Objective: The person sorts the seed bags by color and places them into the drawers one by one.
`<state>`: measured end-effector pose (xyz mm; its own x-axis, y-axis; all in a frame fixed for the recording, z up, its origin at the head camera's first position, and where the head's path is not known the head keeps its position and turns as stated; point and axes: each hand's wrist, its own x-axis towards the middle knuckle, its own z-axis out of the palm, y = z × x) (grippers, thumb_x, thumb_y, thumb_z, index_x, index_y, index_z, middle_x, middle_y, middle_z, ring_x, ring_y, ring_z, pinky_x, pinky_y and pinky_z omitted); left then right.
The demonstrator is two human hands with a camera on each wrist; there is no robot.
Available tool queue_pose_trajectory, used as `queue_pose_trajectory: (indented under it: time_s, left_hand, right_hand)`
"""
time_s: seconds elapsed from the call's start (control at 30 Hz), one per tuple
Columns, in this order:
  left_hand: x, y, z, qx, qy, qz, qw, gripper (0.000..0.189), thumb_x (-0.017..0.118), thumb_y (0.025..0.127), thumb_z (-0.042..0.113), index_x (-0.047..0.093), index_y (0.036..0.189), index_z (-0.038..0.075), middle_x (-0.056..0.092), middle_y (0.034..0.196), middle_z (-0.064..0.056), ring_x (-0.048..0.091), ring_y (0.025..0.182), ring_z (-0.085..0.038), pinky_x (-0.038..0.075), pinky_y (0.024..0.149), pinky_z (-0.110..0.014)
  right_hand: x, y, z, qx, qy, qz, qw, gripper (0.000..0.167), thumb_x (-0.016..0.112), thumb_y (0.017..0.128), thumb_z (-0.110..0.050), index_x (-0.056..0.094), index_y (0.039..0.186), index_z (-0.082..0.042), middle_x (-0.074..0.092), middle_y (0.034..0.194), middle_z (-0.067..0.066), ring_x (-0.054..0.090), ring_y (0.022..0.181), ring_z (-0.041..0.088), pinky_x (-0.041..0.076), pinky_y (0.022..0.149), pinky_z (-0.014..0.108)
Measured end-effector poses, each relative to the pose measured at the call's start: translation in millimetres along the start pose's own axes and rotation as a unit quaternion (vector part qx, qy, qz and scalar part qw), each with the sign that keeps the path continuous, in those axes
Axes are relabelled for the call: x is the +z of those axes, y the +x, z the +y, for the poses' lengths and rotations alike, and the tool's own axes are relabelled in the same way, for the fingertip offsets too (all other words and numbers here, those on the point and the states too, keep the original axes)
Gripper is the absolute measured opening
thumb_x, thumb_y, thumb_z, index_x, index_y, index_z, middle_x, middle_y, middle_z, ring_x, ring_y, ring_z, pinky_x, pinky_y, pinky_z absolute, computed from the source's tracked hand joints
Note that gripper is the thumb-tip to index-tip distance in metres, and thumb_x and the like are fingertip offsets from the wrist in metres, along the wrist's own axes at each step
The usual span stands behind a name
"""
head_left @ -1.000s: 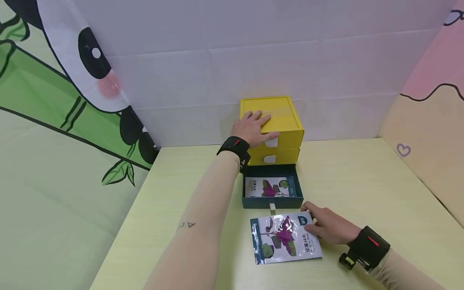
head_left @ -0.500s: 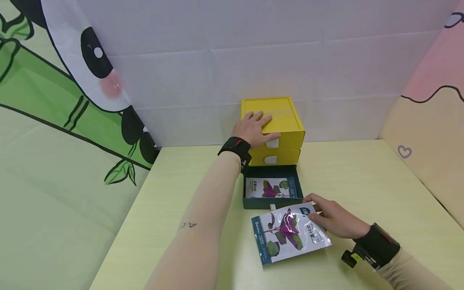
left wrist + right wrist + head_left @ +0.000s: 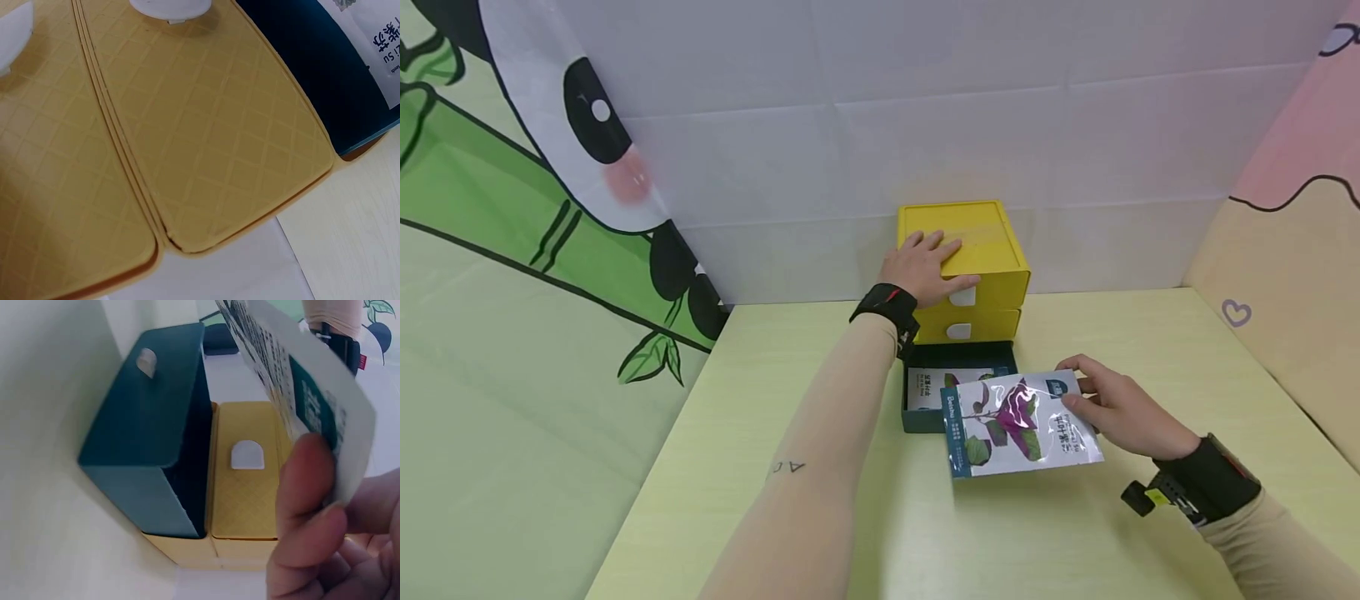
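My left hand (image 3: 921, 271) rests with spread fingers on the top of a small yellow drawer box (image 3: 981, 237), its thumb along the front edge. The box's lowest drawer (image 3: 922, 421), dark teal, is pulled out. Inside lies a white seed packet (image 3: 928, 389) with a plant picture. A second seed packet (image 3: 1060, 442), white with a blue band and purple leaves, is pinched at its right edge by my right hand (image 3: 1123, 408). It hangs over the front right of the drawer and hides part of it. In the right wrist view, the thumb and fingers grip the packet (image 3: 300, 381).
The drawer box stands at the back of a pale wooden table (image 3: 1150, 358), against a white sheet (image 3: 925, 108). White tabs (image 3: 959, 331) mark the yellow drawer fronts. Printed cloth panels (image 3: 1292, 275) stand on both sides.
My right hand has lifted the seed packet off the table and carried it up and to the right, over the drawer's front. My left hand has stayed on the box.
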<state>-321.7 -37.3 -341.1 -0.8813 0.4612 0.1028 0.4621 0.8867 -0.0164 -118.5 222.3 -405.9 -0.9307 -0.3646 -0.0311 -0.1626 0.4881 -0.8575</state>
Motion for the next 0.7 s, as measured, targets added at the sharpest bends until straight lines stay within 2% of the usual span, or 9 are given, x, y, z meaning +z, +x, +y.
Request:
queue_pose_trajectory:
  time_s: [0.2, 0.53, 0.7]
  left_hand:
    - [-2.5, -1.5, 0.6, 0.003, 0.002, -0.001, 1.0000, 0.084, 0.031, 0.082, 0.083, 0.026, 0.152, 0.037, 0.025, 0.158, 0.002, 0.022, 0.143, -0.027, 0.029, 0.110, -0.051]
    - [-4.2, -13.0, -1.9, 0.014, 0.000, -0.001, 0.9999, 0.083, 0.031, 0.082, 0.082, 0.025, 0.152, 0.038, 0.025, 0.158, 0.003, 0.021, 0.144, -0.026, 0.029, 0.110, -0.051]
    - [-6.1, -19.8, -2.5, 0.020, -0.002, -0.001, 0.9998, 0.082, 0.031, 0.083, 0.081, 0.026, 0.152, 0.037, 0.025, 0.157, 0.003, 0.022, 0.143, -0.026, 0.030, 0.110, -0.050]
  right_hand:
    - [-14, 8.0, -6, 0.000, -0.040, 0.051, 0.9979, 0.037, 0.054, 0.100, -0.015, 0.040, 0.133, -0.007, 0.059, 0.117, 0.022, 0.064, 0.081, 0.022, 0.057, 0.066, 0.027]
    - [-15, 11.4, -21, -0.012, -0.106, 0.112, 0.9880, 0.037, 0.052, 0.100, -0.015, 0.043, 0.135, -0.006, 0.061, 0.111, 0.022, 0.064, 0.078, 0.024, 0.055, 0.065, 0.025]
    - [-12, 12.1, -27, -0.047, -0.141, 0.150, 0.9774, 0.034, 0.052, 0.100, -0.013, 0.048, 0.134, -0.006, 0.063, 0.105, 0.021, 0.064, 0.073, 0.024, 0.054, 0.061, 0.024]
